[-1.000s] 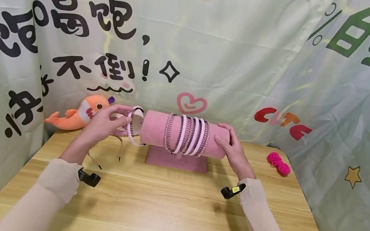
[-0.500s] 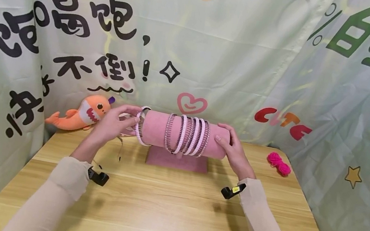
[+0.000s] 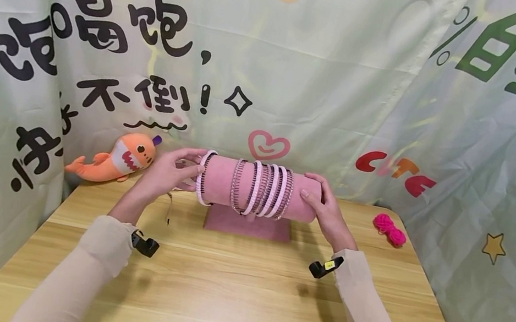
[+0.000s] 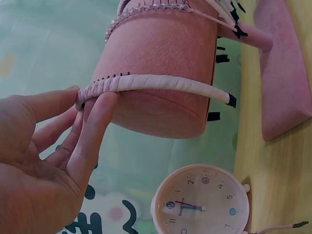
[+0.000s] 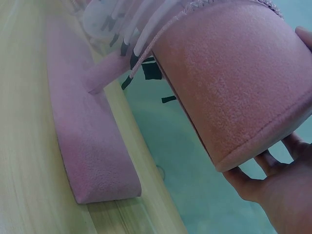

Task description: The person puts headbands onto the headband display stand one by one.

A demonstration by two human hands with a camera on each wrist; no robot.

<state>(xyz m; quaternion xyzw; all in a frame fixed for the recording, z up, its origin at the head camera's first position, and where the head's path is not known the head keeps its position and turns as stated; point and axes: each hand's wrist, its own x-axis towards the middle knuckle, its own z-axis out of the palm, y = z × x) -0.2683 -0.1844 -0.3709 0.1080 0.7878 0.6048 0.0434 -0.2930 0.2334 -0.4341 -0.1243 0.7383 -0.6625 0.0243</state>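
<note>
A pink velvet headband stand (image 3: pixel 222 181), a horizontal roll on a flat base (image 3: pixel 248 225), stands on the table. Around its middle sit several headbands (image 3: pixel 254 191), some wrapped in pale pink, others beaded with small teeth. My left hand (image 3: pixel 168 172) pinches a pale pink wrapped headband (image 4: pixel 161 82) between thumb and fingers, and the band lies across the roll's left end. One black-tipped end of it shows in the left wrist view. My right hand (image 3: pixel 330 211) grips the roll's right end, thumb in front; in the right wrist view, its fingertips (image 5: pixel 239 180) touch the end face's edge.
An orange plush shark (image 3: pixel 131 156) sits at the back left. Behind my left hand is a round pink clock (image 4: pixel 170 214), with a thin dark-tipped end (image 3: pixel 168 217) near it. Bright pink yarn (image 3: pixel 389 229) lies at the right. Printed curtains surround the wooden table (image 3: pixel 228 290).
My left hand has moved right, bringing the pale pink headband from beside the roll onto its left end. My right hand has stayed on the right end.
</note>
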